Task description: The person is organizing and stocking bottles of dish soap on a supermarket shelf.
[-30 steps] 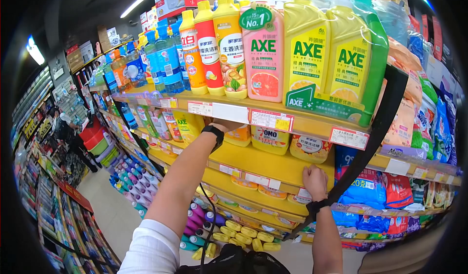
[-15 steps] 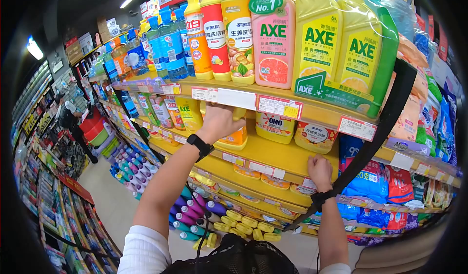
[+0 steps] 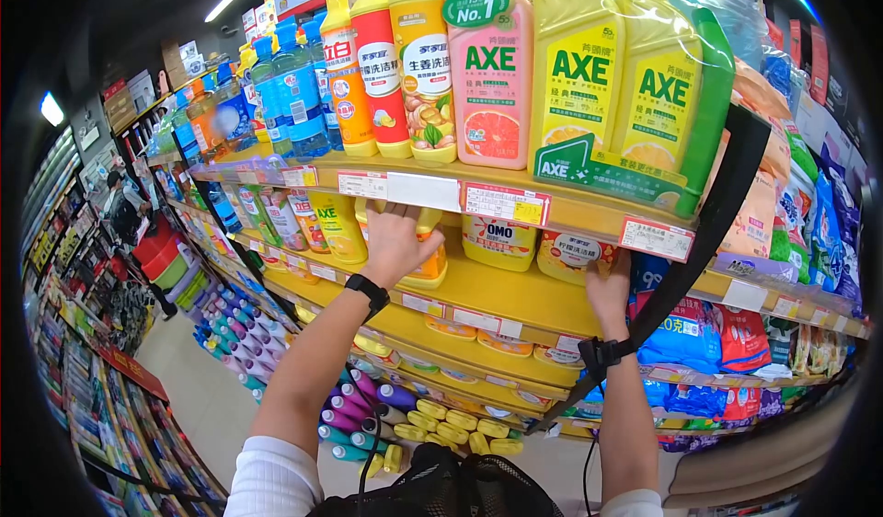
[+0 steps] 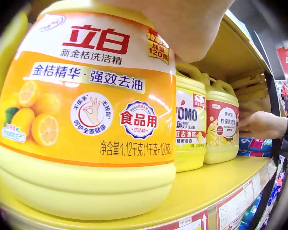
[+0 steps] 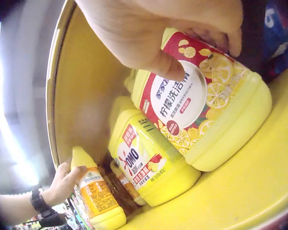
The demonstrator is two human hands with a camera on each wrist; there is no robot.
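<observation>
My left hand (image 3: 397,241) grips the upper part of a yellow dish soap jug with an orange label (image 4: 91,110), which stands upright at the front of the yellow shelf (image 3: 515,298). At the shelf's right end, my right hand (image 3: 609,289) holds a second dish soap jug, its label red with lemons (image 5: 221,96). In the right wrist view the thumb lies across that label, and the other fingers go round the jug's side. Between the two stands a yellow OMO jug (image 5: 151,158), set back a little from the front edge.
Close above my hands runs the upper shelf, with price tags (image 3: 506,204) along its edge and AXE bottles (image 3: 575,75) on it. A black post (image 3: 708,213) bounds the right end. Bottles (image 3: 359,407) stand on the floor below. A person (image 3: 124,209) is in the left aisle.
My left hand has come from under the upper shelf to the front with the orange-labelled jug. My right hand has gone from the shelf's edge up to the red-labelled jug.
</observation>
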